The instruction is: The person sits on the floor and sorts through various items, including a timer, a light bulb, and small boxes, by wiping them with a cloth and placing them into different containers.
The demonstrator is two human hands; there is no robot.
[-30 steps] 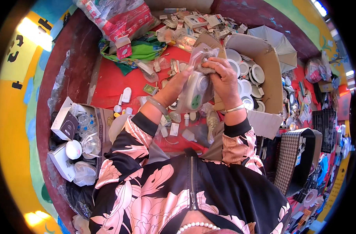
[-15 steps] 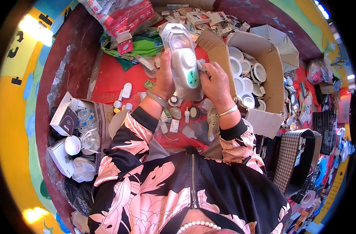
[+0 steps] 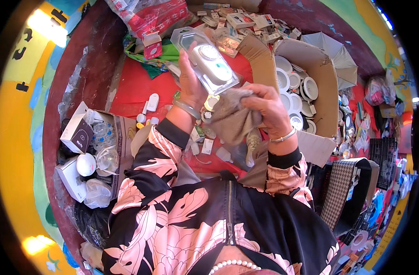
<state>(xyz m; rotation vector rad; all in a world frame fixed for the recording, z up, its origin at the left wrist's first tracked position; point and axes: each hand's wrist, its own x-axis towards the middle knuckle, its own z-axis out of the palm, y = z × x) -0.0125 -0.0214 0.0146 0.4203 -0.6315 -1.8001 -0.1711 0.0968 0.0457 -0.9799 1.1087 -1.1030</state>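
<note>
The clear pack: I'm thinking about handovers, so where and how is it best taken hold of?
Probably pinch the pack by its clear far end, coming from the far side: that end juts beyond the left hand and the bulky white device, while the near end lies close to the cloth in the right hand.

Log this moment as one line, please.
Left grip: holds clear plastic blister pack containing white rounded device | Right grip: holds grey-brown fabric cloth | Nearby: open brown cardboard box, round white discs inside

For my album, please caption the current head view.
Left hand holding a packaged white device, right hand a brown cloth, near an open cardboard carton.
</note>
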